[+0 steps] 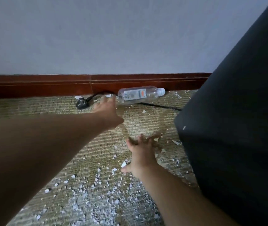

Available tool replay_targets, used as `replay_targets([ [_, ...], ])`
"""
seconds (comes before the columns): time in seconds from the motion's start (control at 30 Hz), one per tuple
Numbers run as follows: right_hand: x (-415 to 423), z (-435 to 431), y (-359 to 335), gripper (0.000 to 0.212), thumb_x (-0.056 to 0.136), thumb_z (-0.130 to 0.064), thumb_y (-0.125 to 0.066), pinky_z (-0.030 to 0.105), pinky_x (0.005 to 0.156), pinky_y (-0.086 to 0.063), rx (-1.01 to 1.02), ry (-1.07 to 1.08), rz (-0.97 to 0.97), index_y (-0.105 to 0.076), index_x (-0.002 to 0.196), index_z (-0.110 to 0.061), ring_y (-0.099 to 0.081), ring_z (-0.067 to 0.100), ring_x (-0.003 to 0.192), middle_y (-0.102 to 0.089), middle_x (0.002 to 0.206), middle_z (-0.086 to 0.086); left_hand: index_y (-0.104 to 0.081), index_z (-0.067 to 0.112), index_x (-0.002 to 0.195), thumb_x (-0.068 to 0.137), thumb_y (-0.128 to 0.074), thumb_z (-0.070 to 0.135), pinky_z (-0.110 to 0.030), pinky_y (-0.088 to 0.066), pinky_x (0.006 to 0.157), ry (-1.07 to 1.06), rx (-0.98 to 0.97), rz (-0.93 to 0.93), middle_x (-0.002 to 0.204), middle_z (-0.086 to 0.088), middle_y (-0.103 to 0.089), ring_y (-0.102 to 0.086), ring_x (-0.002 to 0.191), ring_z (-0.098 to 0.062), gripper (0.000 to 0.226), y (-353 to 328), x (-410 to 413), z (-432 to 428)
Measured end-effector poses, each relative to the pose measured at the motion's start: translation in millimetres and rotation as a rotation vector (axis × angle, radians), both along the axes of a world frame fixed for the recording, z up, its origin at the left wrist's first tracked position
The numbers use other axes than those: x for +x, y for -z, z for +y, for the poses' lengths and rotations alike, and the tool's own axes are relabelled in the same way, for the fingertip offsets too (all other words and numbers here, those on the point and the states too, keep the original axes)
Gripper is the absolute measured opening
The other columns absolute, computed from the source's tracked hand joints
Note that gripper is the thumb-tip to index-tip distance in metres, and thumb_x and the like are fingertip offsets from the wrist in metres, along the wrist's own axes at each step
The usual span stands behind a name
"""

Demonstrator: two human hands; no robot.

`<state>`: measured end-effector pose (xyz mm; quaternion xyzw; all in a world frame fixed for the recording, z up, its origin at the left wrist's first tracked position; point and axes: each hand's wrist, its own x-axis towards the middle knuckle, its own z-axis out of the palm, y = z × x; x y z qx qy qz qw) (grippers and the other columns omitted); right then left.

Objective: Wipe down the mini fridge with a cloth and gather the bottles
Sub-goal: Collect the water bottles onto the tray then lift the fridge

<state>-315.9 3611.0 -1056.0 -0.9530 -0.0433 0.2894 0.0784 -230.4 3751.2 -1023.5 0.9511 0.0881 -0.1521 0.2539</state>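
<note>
A clear plastic bottle (139, 94) lies on its side on the carpet (32, 108), against a red-brown baseboard (48, 85) at the foot of a pale wall (113, 33). Its white cap points right, toward a dark fridge (236, 111) that fills the right side of the view.

The left hand (109, 110) reaches forward with straight, loosely spread fingers that end at the bottle's base. They are blurred, so it is unclear whether they touch it, and they are not closed around anything.

The right hand (139, 154) is nearer the camera, just left of the fridge. Its fingers are splayed wide above the carpet and it holds nothing.

A black plug (82, 103) lies on the carpet just left of the left hand. Its cord (159, 106) runs behind the bottle and on toward the fridge. Pale flakes (87, 190) of debris litter the carpet, thickest in the foreground between the two forearms.
</note>
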Motion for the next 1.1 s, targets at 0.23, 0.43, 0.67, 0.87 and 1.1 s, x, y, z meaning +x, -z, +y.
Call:
replay_targets([
  [0.23,10.8,2.5,0.1,0.11,0.071,-0.041,-0.078,0.054,0.115,-0.003,-0.026,-0.013,0.11,-0.001,0.148,-0.037,0.016,0.048,0.14,0.019,0.157,0.008,-0.028,0.021,0.142,0.069,-0.078,0.036,-0.05,-0.044,0.099,0.008,-0.047,-0.057,0.136,-0.01,-0.045,-0.046,0.119,-0.031,0.09,11.7,65.9,-24.2],
  [0.43,17.6,5.2,-0.1,0.104,0.075,-0.038,-0.076,0.054,0.117,-0.006,-0.071,-0.028,0.191,-0.003,0.149,-0.039,0.017,0.045,0.141,0.022,0.157,0.006,-0.054,0.021,0.096,0.065,-0.08,0.035,-0.028,-0.055,0.051,-0.038,-0.105,-0.139,0.086,0.0,-0.059,-0.061,0.071,-0.016,0.043,15.1,49.8,-42.4],
  [0.67,9.8,7.5,-6.7,0.103,0.075,-0.035,-0.077,0.055,0.116,-0.008,-0.129,0.014,0.109,-0.004,0.148,-0.04,0.013,0.044,0.142,0.015,0.158,0.005,-0.048,0.004,0.115,0.071,-0.073,0.027,-0.035,-0.057,0.07,-0.443,-1.287,0.345,0.091,-0.018,-0.07,-0.069,0.078,-0.027,0.055,0.7,-13.3,-18.8],
  [0.87,6.4,1.7,-32.9,0.097,0.074,-0.051,-0.071,0.057,0.114,-0.005,-0.066,-0.042,0.18,-0.01,0.149,-0.038,0.007,0.039,0.145,0.009,0.159,0.006,-0.056,0.005,0.118,0.082,-0.053,0.041,-0.029,-0.057,0.062,-0.53,-1.963,0.702,0.082,-0.017,-0.067,-0.065,0.065,-0.025,0.051,-6.0,-92.8,18.1],
  [1.1,-31.2,-36.2,-79.6,0.036,0.096,-0.011,-0.046,0.021,0.067,-0.051,1.052,0.878,0.15,-0.051,0.131,-0.007,-0.06,0.013,0.098,-0.053,0.136,0.014,-0.066,0.005,0.09,0.087,-0.027,0.052,-0.019,-0.041,0.045,-0.586,-1.898,0.851,0.063,-0.011,-0.054,-0.049,0.046,-0.018,0.061,12.5,-173.6,-3.9],
])
